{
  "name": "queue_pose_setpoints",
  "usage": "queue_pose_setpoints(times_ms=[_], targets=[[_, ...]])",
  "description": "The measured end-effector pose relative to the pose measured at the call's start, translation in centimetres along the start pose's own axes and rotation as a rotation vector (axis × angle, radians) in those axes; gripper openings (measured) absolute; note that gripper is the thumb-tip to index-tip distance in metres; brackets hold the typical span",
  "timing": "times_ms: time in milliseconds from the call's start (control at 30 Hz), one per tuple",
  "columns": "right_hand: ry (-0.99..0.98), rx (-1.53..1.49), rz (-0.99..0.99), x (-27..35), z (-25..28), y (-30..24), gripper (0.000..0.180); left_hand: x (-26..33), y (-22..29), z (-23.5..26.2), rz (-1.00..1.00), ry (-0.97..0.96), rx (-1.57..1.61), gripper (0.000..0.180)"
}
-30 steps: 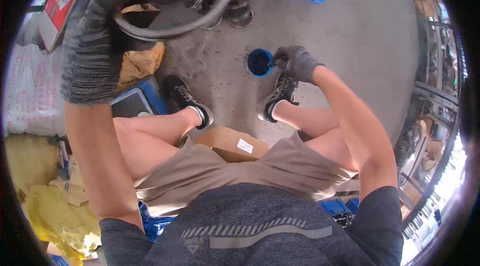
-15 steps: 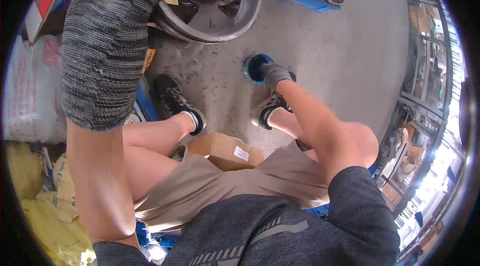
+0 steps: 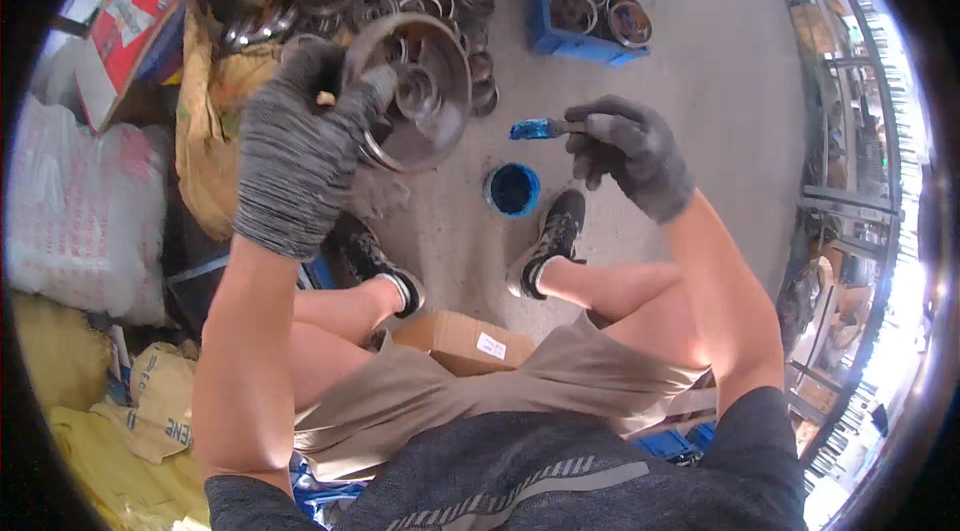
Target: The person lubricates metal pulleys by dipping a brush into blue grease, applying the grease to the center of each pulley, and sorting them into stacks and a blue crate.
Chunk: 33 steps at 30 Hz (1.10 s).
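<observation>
My left hand, in a grey knit glove, grips a grey metal wheel by its near left side. The wheel has a wide rim and a round hub, and it is held up and tilted above the floor. In the gloved fingers of my right hand is a paintbrush, its bristles coated in wet blue paint and pointing left toward the wheel. Beneath the brush, a small round paint can with blue inside stands on the floor by my right shoe.
Behind the wheel lies a heap of metal rings. A blue crate at the far side holds several round metal parts. Sacks and a red box crowd the left; shelving lines the right. A cardboard box sits between my legs.
My right hand has come up out of the paint can with the brush. My left hand has lowered the wheel away from me, bringing the heap of rings into view.
</observation>
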State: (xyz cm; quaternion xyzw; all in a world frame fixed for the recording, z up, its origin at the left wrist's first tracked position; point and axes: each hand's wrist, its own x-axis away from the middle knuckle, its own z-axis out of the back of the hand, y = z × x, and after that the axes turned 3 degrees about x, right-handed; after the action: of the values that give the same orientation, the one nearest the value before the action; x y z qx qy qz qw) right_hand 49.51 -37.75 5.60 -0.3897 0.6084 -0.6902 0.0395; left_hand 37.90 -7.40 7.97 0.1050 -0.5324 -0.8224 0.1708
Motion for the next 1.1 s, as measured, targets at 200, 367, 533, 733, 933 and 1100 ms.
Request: queue_pose_setpoints(times_ms=[200,367,533,733,933,1100], targets=[[-0.01,-0.287,0.194,3.2,-2.3,-2.0,0.038,1.7,2.8,-2.4,0.146,-0.046,0.372,0.035],[-0.017,-0.282,0.203,3.6,-3.4,-2.3,0.038,1.9,4.1,-3.2,0.263,-0.075,0.426,0.034],[-0.041,-0.304,0.212,3.4,-3.5,-2.1,0.036,1.7,4.0,-3.8,0.251,-0.11,0.428,0.036],[-0.054,-0.321,0.205,3.0,-3.5,-1.7,0.037,1.8,3.3,-4.0,0.183,-0.163,0.353,0.038],[-0.257,-0.087,0.163,3.1,-2.7,-3.7,0.031,1.6,4.0,-3.2,0.338,-0.279,0.463,0.037],[-0.286,0.291,0.329,4.0,-0.8,-4.7,0.023,1.3,2.8,-2.7,0.257,-0.314,0.303,0.034]])
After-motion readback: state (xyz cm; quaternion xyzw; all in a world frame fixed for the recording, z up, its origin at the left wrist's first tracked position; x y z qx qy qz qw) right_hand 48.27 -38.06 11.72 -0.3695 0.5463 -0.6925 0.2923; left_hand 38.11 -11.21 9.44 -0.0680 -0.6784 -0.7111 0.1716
